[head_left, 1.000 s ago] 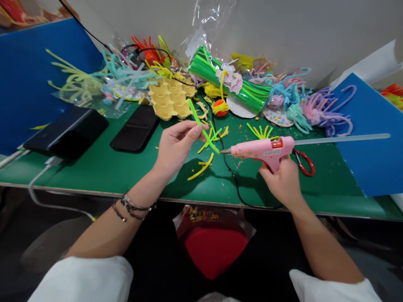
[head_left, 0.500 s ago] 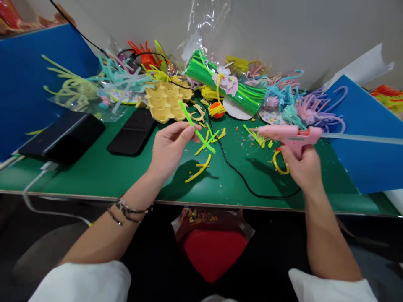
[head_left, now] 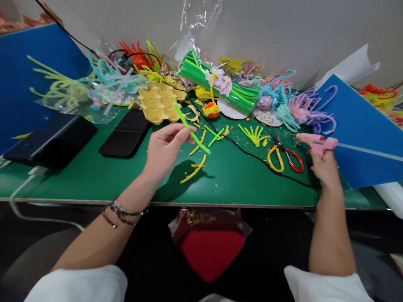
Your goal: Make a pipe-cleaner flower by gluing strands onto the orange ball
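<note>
Glue gun point(head_left: 317, 142) swung right, green stem point(head_left: 192, 132) still pinched

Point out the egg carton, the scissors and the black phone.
Egg carton point(head_left: 159, 102): head view, on its cups.
Scissors point(head_left: 276, 160): head view, on the yellow handle.
Black phone point(head_left: 125, 135): head view, on its face.

No readable text, label, brand, number or sign.
</note>
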`<state>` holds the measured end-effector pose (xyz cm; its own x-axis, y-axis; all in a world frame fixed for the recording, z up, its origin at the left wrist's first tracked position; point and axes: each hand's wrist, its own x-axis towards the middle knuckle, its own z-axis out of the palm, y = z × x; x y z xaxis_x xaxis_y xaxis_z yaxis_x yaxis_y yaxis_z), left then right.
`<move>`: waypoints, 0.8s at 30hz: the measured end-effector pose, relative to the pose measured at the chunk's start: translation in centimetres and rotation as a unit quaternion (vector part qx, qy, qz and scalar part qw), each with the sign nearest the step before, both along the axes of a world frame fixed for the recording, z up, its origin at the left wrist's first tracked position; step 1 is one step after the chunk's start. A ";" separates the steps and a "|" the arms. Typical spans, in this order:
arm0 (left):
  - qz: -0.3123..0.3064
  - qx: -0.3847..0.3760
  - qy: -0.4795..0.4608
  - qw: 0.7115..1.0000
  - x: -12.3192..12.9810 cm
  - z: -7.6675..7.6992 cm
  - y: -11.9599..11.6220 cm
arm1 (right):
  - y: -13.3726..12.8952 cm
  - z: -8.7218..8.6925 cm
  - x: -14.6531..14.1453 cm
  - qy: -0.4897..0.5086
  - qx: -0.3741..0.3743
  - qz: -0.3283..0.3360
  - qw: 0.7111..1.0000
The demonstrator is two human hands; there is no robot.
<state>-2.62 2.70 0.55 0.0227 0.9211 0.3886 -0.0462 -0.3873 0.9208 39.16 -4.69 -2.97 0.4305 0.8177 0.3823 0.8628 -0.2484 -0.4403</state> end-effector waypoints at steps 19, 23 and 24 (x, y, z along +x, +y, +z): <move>0.012 -0.006 -0.058 0.998 -0.6 -0.3 1.4 | -3.5 5.9 -8.8 -0.158 -0.338 -0.164 0.913; 0.023 0.009 -0.047 0.999 -0.6 -0.2 1.4 | -4.0 6.9 -14.6 -0.227 -0.256 0.159 0.926; 0.024 0.011 -0.044 0.999 -0.6 -0.3 1.5 | -3.6 6.8 -16.1 -0.209 -0.226 0.271 0.912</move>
<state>-3.23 4.17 0.30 -0.0562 0.9116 0.4072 -0.1077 -0.4110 0.9053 23.04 -8.32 3.86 -0.1907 0.9816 -0.0080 0.9816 0.1907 -0.0041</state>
